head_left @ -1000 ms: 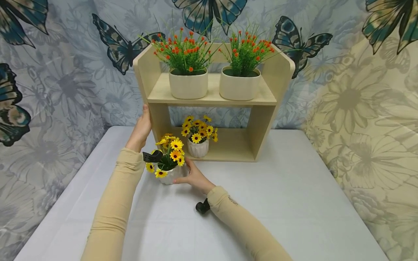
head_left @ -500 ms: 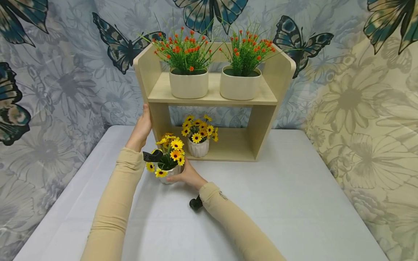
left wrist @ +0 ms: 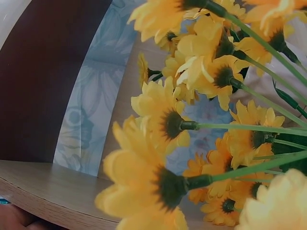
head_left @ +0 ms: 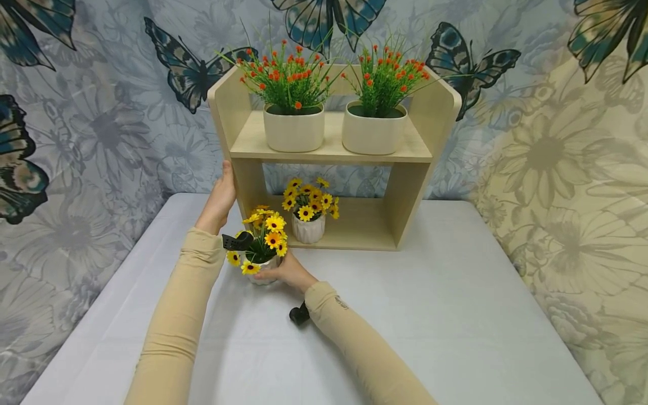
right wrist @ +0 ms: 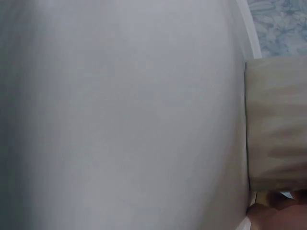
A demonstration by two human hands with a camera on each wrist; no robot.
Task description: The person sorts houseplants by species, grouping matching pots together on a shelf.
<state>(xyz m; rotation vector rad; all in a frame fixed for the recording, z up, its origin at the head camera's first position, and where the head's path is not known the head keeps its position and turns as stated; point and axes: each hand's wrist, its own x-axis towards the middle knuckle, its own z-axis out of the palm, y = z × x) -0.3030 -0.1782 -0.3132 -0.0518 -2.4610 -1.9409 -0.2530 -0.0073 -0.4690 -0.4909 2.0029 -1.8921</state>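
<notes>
In the head view my right hand (head_left: pixel 288 271) grips a white ribbed flowerpot (head_left: pixel 264 277) with yellow daisy-like flowers (head_left: pixel 273 240). Its thumb lies across the front of the pot; the other fingers are mostly hidden behind it. The pot stands upright on the table, just before the left end of a wooden shelf unit (head_left: pixel 329 157). My left hand (head_left: pixel 219 198) rests flat against the outside of the unit's left panel. Close-up yellow flowers (left wrist: pixel 165 184) fill much of the left wrist view. A second pot of yellow flowers (head_left: pixel 309 230) sits on the lower board.
Two cream planters with orange-red flowers, a left one (head_left: pixel 295 132) and a right one (head_left: pixel 374 135), stand on the upper board. White cloth covers the table (head_left: pixel 455 315). Butterfly-patterned fabric (head_left: pixel 547 185) hangs behind. A black wrist camera (head_left: pixel 238 242) partly covers the nearer flowers.
My right hand has moved slightly left and closed round the front flowerpot, its thumb sliding further across it. The pot itself has hardly moved. My left hand stays on the panel.
</notes>
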